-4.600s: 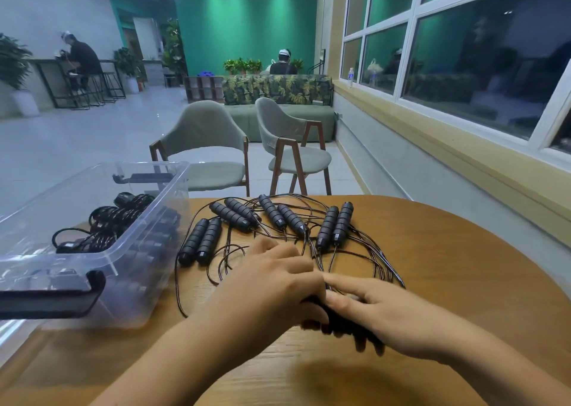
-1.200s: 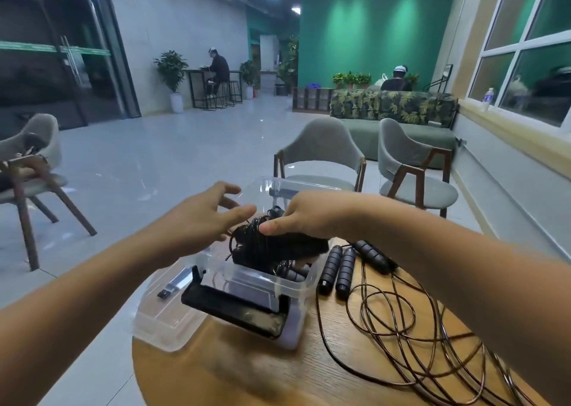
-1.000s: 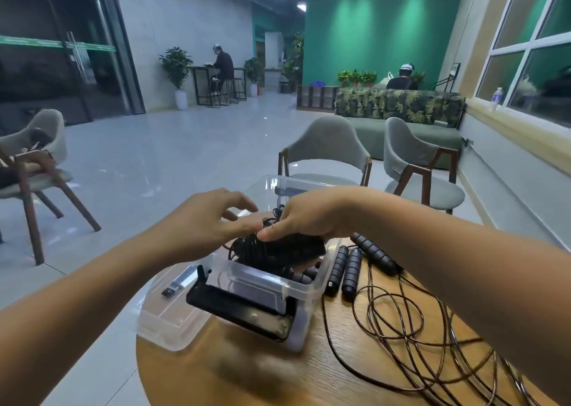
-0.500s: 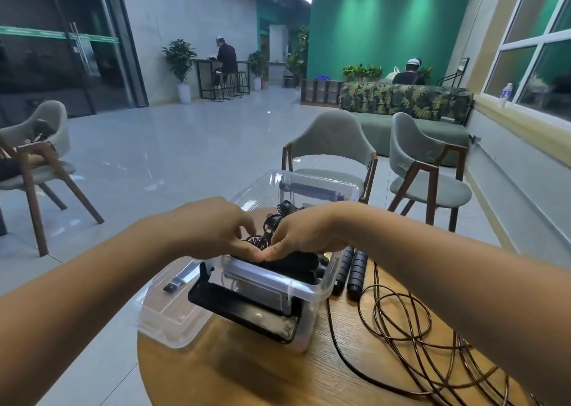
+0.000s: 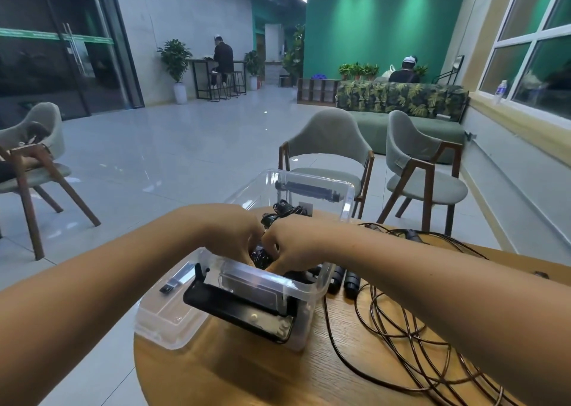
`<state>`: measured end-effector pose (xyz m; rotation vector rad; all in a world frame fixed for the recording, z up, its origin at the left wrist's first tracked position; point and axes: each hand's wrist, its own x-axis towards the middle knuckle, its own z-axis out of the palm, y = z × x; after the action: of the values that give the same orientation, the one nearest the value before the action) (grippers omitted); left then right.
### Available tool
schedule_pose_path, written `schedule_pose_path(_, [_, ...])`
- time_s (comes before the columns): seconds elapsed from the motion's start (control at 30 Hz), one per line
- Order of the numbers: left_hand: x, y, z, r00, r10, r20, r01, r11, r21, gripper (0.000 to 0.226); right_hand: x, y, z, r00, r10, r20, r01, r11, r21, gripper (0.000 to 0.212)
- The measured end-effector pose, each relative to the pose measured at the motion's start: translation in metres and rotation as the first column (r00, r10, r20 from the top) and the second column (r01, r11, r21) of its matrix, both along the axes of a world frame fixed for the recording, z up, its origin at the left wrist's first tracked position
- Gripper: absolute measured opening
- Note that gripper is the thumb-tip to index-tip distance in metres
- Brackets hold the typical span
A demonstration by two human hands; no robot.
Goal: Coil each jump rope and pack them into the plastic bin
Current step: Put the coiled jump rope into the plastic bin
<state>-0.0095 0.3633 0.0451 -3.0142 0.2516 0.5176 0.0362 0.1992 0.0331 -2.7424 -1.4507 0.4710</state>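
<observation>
A clear plastic bin [image 5: 312, 288] with black latch handles stands on the round wooden table [image 5: 234, 371]. Both my hands reach down inside it. My left hand [image 5: 238, 235] and my right hand [image 5: 290, 245] meet over a coiled black jump rope [image 5: 262, 256], fingers curled on it and pressing it low into the bin. Another coiled rope [image 5: 282, 211] lies further back in the bin. Loose jump ropes [image 5: 398, 328] sprawl over the table to the right, two black handles [image 5: 344, 279] lying against the bin's side.
The bin's clear lid [image 5: 167, 316] lies under and left of it, overhanging the table edge. Two grey chairs [image 5: 336, 155] stand beyond the table, another chair [image 5: 27, 161] at the left. People sit far off in the room.
My hands carried the coiled rope from the table over to the bin and lowered it inside. My left hand closed in to join the right on the bundle.
</observation>
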Motion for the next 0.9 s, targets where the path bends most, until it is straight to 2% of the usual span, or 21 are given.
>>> schedule_pose_path(0.13, [0.009, -0.007, -0.002, 0.993, 0.015, -0.116, -0.016, 1.0, -0.01, 0.031, -0.001, 0.002, -0.002, 1.0, 0.027, 0.001, -0.027, 0.999, -0.025, 0.023])
schedule_pose_path(0.23, [0.016, -0.01, -0.008, 0.987, 0.008, -0.158, 0.001, 0.998, 0.06, 0.029, -0.002, 0.006, -0.005, 0.999, 0.024, 0.024, -0.023, 0.999, -0.026, 0.014])
schedule_pose_path(0.27, [0.017, -0.01, -0.01, 0.987, 0.006, -0.163, 0.011, 0.995, 0.1, 0.029, -0.002, 0.007, -0.006, 0.999, 0.016, 0.04, -0.015, 1.0, -0.018, 0.017])
schedule_pose_path(0.33, [0.016, -0.013, -0.012, 0.989, -0.009, -0.145, 0.032, 0.987, 0.16, 0.022, -0.004, 0.01, -0.008, 0.998, 0.007, 0.06, -0.006, 1.0, -0.024, 0.036])
schedule_pose_path(0.37, [0.014, -0.014, -0.012, 0.992, -0.019, -0.126, 0.04, 0.986, 0.165, 0.02, -0.004, 0.011, -0.01, 0.998, -0.001, 0.06, 0.003, 0.999, -0.032, 0.038])
schedule_pose_path(0.4, [0.012, -0.014, -0.011, 0.994, -0.033, -0.106, 0.049, 0.988, 0.149, 0.021, -0.006, 0.01, -0.008, 0.999, -0.003, 0.05, 0.004, 1.0, -0.025, 0.032])
schedule_pose_path(0.47, [0.006, -0.009, -0.008, 0.995, -0.032, -0.091, 0.038, 0.997, 0.065, 0.03, -0.007, 0.007, -0.004, 1.0, -0.015, -0.01, 0.015, 1.0, -0.019, 0.006])
schedule_pose_path(0.57, [-0.002, 0.0, 0.003, 0.995, 0.007, -0.103, -0.01, 1.0, -0.024, 0.042, -0.005, 0.004, 0.008, 0.999, -0.009, -0.046, 0.008, 1.0, -0.027, 0.027])
schedule_pose_path(0.67, [-0.007, 0.004, 0.018, 0.985, 0.069, -0.158, -0.07, 0.998, -0.002, 0.034, -0.003, -0.001, 0.021, 0.996, 0.01, -0.094, -0.017, 0.997, -0.078, 0.033])
schedule_pose_path(0.73, [-0.012, 0.004, 0.025, 0.98, 0.102, -0.168, -0.105, 0.994, -0.011, 0.041, -0.001, -0.006, 0.027, 0.991, -0.002, -0.132, -0.009, 0.996, -0.084, 0.032])
schedule_pose_path(0.83, [-0.02, 0.006, 0.034, 0.985, 0.145, -0.096, -0.147, 0.989, -0.013, 0.052, 0.002, -0.021, 0.037, 0.976, -0.041, -0.216, 0.04, 0.999, -0.008, 0.032])
schedule_pose_path(0.9, [-0.026, 0.004, 0.041, 0.99, 0.143, 0.007, -0.142, 0.99, -0.019, 0.045, 0.002, -0.034, 0.046, 0.986, -0.035, -0.164, 0.048, 0.996, 0.08, 0.03])
